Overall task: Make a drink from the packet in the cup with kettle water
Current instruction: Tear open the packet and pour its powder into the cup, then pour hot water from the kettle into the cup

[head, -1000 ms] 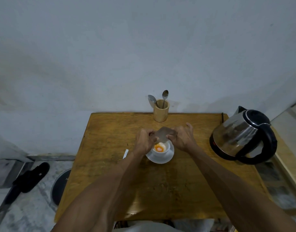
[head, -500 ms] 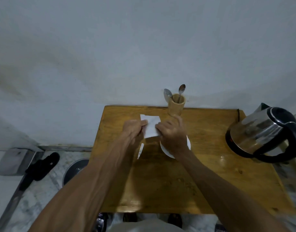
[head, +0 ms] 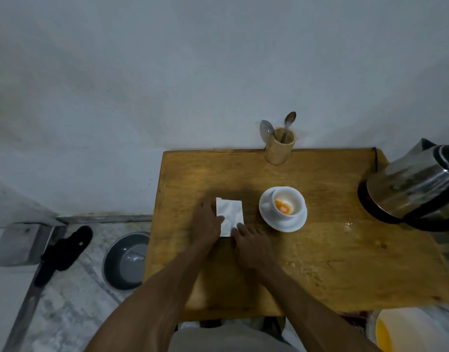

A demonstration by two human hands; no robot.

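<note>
Both hands rest on the white packet [head: 229, 216] lying flat on the wooden table [head: 320, 250], left of the cup.

We see the left hand [head: 205, 224] with its fingers pressed together on the packet's left edge, and the right hand [head: 251, 243] with fingertips touching the packet's near corner; we cannot tell whether either truly pinches it or only presses it down. The white cup [head: 287, 206] sits on its saucer [head: 282, 223] just right of the packet, with orange powder at the bottom. The steel kettle [head: 411, 189] stands on its base at the table's right edge, well apart from the cup. A wooden holder [head: 279, 149] with two spoons [head: 289, 124] stands at the far edge by the wall. A grey bowl [head: 125, 260] lies on the floor to the left.
</note>
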